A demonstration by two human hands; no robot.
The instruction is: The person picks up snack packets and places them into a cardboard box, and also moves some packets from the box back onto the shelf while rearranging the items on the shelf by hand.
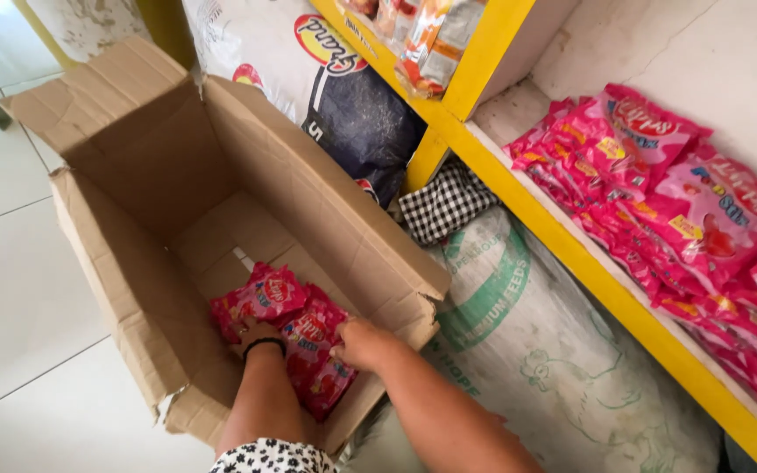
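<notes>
Both my hands reach down into an open cardboard box [124, 271] on the floor. My left hand [258, 336], with a black band at the wrist, is buried among pink snack packets [275, 296] at the box's bottom, fingers mostly hidden. My right hand [363, 343] grips the same bundle of pink packets [321, 372] from the right side, near the box's front wall. More pink packets [659, 193] of the same kind lie stacked on a yellow-edged shelf [571, 254] at the right.
A large white and dark sack [343, 96] leans behind the box. A white feed sack with green print [519, 324] lies under the shelf, with a checked cloth [444, 203] above it. White floor tiles [19, 289] spread to the left. An upper shelf holds other packets [422, 39].
</notes>
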